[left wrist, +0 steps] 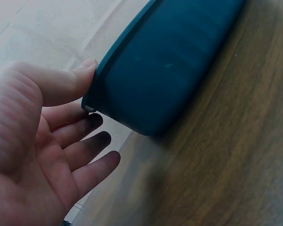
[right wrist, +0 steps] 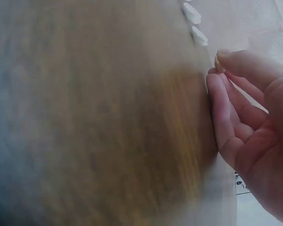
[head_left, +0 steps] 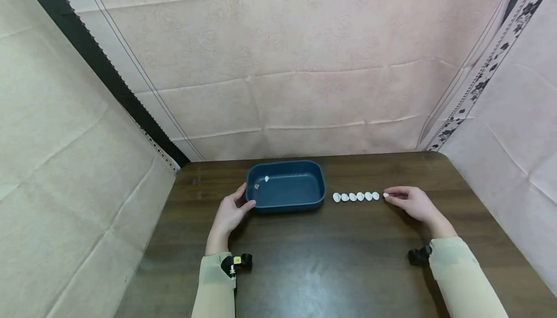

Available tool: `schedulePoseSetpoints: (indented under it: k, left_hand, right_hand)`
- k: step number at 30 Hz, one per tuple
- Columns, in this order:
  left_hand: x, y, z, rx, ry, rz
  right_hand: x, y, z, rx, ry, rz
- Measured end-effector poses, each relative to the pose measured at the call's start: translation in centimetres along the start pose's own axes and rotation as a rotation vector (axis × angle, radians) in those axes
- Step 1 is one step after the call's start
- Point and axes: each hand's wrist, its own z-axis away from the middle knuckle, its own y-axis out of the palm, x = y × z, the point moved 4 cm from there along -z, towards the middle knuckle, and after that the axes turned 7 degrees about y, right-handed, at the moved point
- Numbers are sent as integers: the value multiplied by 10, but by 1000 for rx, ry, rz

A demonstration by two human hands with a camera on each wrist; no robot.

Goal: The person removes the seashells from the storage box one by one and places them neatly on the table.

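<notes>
A dark blue rectangular tray [head_left: 287,209] stands on the table, and my left hand [head_left: 229,215] pinches its left end near the front corner. In the left wrist view the thumb [left wrist: 70,84] presses on the rim, with the other fingers spread below it. Inside the tray lie a small white shell [head_left: 267,179] and a greyish one [head_left: 256,186]. Right of it, several white shells [head_left: 353,196] form a straight row. At the row's right end my right hand [head_left: 411,204] pinches another small shell [right wrist: 219,64] between thumb and fingertips, close to the tabletop.
The brown wooden table [head_left: 304,260] ends at a back edge just behind the tray. Pale cloth [head_left: 304,66] hangs behind it and on both sides. Each wrist wears a black camera mount, such as the right one [head_left: 419,255].
</notes>
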Motion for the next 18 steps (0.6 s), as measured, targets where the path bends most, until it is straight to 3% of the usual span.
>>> schedulePoseSetpoints:
  k: [10,18]
  left_hand:
    - [1,-1,2,8,-15,-16]
    - [1,-1,0,4,-6,-20]
  right_hand:
    - [8,2,-5,26,-4,51]
    - [10,2,-7,39,43,60]
